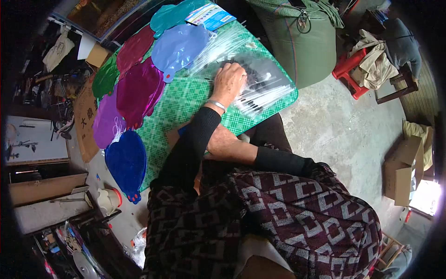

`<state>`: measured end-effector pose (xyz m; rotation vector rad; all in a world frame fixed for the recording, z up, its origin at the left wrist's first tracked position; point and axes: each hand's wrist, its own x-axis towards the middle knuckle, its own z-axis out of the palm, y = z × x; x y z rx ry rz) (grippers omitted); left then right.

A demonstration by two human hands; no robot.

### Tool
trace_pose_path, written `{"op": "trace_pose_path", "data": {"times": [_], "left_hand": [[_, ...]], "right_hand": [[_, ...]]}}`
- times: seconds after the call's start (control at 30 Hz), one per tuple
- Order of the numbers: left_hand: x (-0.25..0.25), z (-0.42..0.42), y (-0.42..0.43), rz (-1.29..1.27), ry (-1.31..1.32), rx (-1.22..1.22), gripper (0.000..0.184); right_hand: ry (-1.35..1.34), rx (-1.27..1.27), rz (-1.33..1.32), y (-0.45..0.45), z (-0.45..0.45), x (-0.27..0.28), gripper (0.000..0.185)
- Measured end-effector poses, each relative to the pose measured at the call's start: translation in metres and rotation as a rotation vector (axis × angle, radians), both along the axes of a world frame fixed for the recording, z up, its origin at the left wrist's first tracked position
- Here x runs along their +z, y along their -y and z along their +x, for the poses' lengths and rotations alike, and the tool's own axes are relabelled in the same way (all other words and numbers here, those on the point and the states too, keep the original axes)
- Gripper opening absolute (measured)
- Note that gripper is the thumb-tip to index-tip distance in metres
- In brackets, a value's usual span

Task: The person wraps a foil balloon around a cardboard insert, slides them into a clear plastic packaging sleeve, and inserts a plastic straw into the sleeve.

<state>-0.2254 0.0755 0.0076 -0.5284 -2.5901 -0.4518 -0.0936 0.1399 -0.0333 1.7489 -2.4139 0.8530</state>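
Observation:
My left hand (229, 84), with a bracelet at its wrist, reaches onto a pile of clear plastic packets (267, 81). Its fingers are curled down against the plastic; what they pinch is hidden. Thin white sticks (220, 46) lie beside it. My right hand (217, 139) is lower, crossed beneath my left forearm at the table's near edge, its fingers hidden. Shiny foil balloons lie flat on the left: light blue (179, 46), teal (174, 18), magenta (139, 90), green (106, 78), purple (107, 118) and dark blue (125, 158).
The green checked table (186, 100) extends in front of me. A printed card (211, 17) lies at its far edge. Beyond stand a large green sack (302, 46), a red stool (349, 69) and a cardboard box (403, 169). A beige pitcher (108, 201) stands at left.

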Motion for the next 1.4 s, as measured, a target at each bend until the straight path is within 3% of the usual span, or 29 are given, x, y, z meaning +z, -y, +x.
{"op": "trace_pose_path", "data": {"times": [0.2, 0.37, 0.5, 0.67, 0.7, 0.83, 0.87, 1.0, 1.4], "left_hand": [[-0.008, -0.011, -0.011, -0.174, -0.154, 0.120, 0.016], [0.011, -0.018, -0.004, -0.068, -0.090, 0.070, 0.009], [0.047, -0.023, 0.018, 0.283, 0.179, 0.035, 0.003], [0.094, -0.020, 0.049, 0.607, 0.304, 0.093, 0.003], [0.096, -0.020, 0.056, 0.604, 0.293, 0.097, 0.003], [0.101, -0.021, 0.085, 1.081, 0.343, -0.001, 0.009], [0.103, -0.019, 0.092, 1.080, 0.326, 0.008, 0.009], [0.111, -0.011, 0.114, 1.483, 0.300, -0.150, 0.010], [0.091, 0.108, 0.203, 1.896, 0.238, -0.250, 0.014]], "right_hand": [[-0.048, 0.006, -0.159, 0.007, -0.001, -0.007, 0.067], [-0.046, 0.038, 0.174, -0.007, 0.000, 0.022, 0.064], [-0.173, -0.020, 0.088, -0.011, 0.002, 0.033, 0.063], [-0.229, -0.038, 0.065, -0.012, 0.001, 0.037, 0.074], [-0.238, -0.032, 0.059, -0.012, 0.001, 0.038, 0.074], [-0.156, -0.027, 0.071, -0.012, 0.003, 0.039, 0.095], [-0.166, -0.013, 0.066, -0.011, 0.003, 0.038, 0.095], [-0.161, -0.030, 0.097, -0.010, 0.002, 0.034, 0.096], [-0.133, -0.029, 0.114, -0.008, 0.005, 0.044, 0.102]]}}
